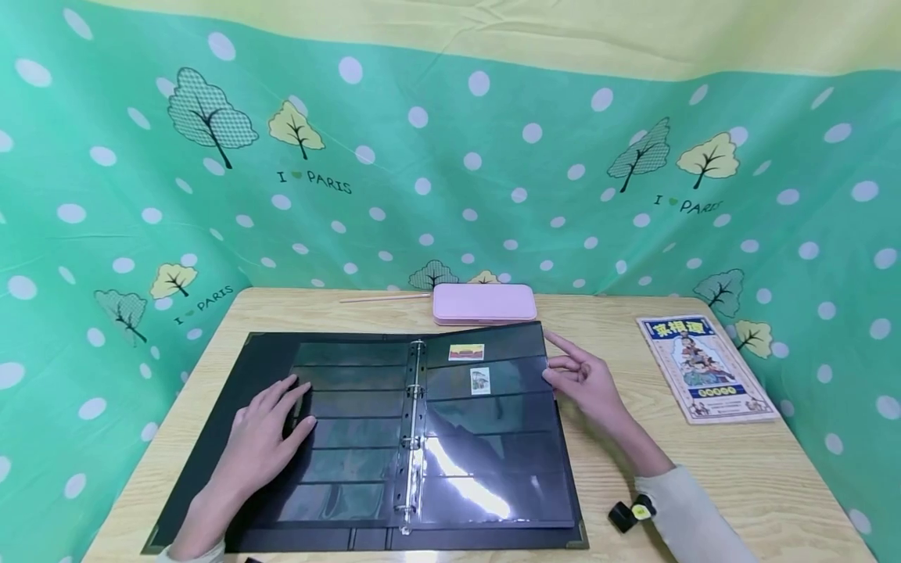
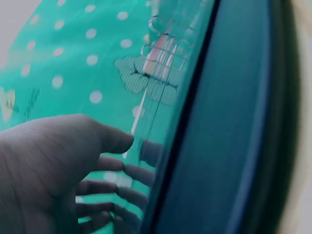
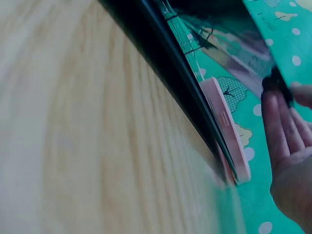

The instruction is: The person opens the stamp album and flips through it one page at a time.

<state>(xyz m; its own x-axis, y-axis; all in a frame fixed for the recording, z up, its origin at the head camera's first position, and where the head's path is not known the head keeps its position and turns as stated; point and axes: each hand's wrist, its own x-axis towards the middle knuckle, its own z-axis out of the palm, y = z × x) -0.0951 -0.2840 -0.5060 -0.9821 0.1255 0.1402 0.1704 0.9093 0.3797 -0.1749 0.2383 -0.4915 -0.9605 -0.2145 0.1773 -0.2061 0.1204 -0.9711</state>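
Across the tabletop (image 1: 746,485), a stamp album (image 1: 256,371) is opened; right of its ring spine (image 1: 415,414), a pocket page (image 1: 493,422), pinched by the right hand (image 1: 583,379), seems best turned evenly; left, the left hand (image 1: 256,442) is rested unclenched.

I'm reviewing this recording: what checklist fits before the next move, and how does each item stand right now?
1. Album lying open: ok.
2. Right hand pinching the outer edge of the right page: ok.
3. Left hand pressing firmly on the left page: cannot tell; it is at the outer edge.
4. Upper stamp and lower stamp in separate rows: ok.
5. Booklet apart from the album: ok.
6. Binder rings fully locked: cannot tell.
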